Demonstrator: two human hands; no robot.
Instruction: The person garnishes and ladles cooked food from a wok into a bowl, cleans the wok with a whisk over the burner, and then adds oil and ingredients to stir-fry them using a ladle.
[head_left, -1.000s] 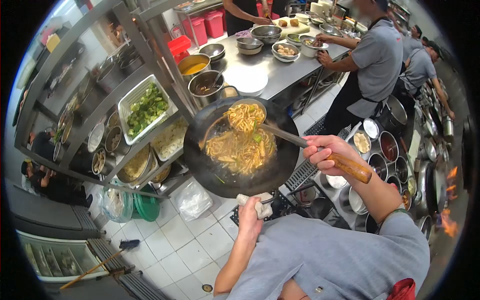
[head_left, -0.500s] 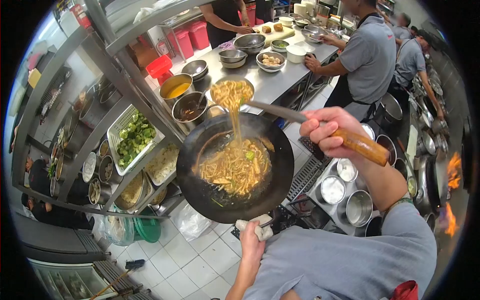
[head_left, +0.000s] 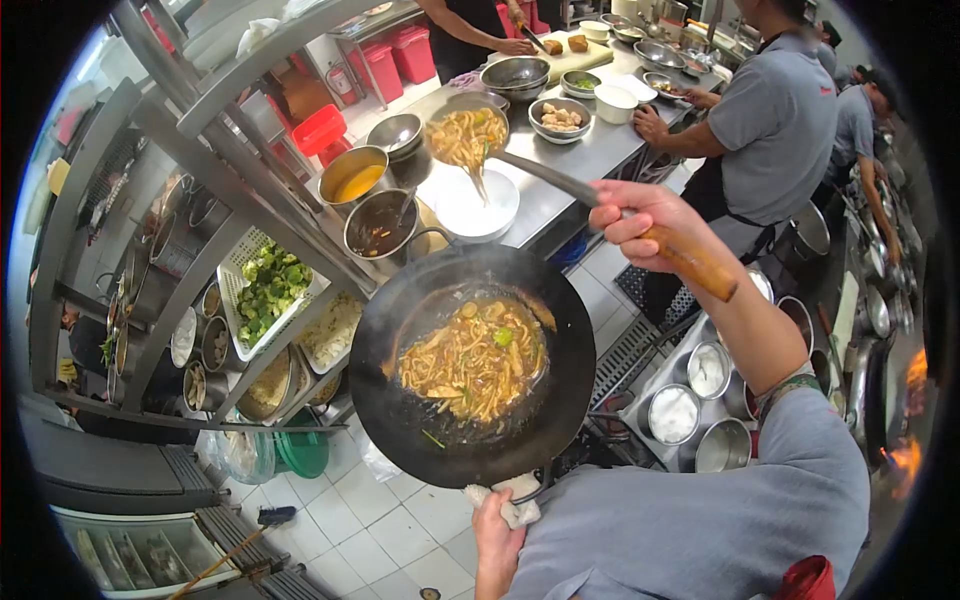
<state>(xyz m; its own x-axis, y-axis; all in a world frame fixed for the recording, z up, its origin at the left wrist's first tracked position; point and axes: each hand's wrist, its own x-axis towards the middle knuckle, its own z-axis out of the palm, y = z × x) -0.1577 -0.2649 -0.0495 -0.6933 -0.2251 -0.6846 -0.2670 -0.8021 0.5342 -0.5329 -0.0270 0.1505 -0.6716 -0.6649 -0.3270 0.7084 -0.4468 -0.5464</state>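
Note:
My right hand (head_left: 645, 225) is closed around the wooden handle of a ladle (head_left: 545, 172). Noodles (head_left: 465, 136) fill the ladle's bowl, and some strands hang from it over a white bowl (head_left: 478, 210) on the steel table. Below it, my left hand (head_left: 497, 528) grips a folded cloth (head_left: 517, 508) at the near handle of a black wok (head_left: 380, 425). More noodles (head_left: 475, 360) with green pieces and sauce lie in the wok, which is held beside the table.
Pots of orange liquid (head_left: 355, 180) and dark sauce (head_left: 378, 228) stand left of the white bowl. A basket of green vegetables (head_left: 270, 290) is on the left rack. A co-worker (head_left: 775, 120) stands at the table's right. Flames (head_left: 907, 455) show at far right.
The loaded ladle has moved up and away from above the wok to over the white bowl. The noodles hang off it now. The wok sits lower in view.

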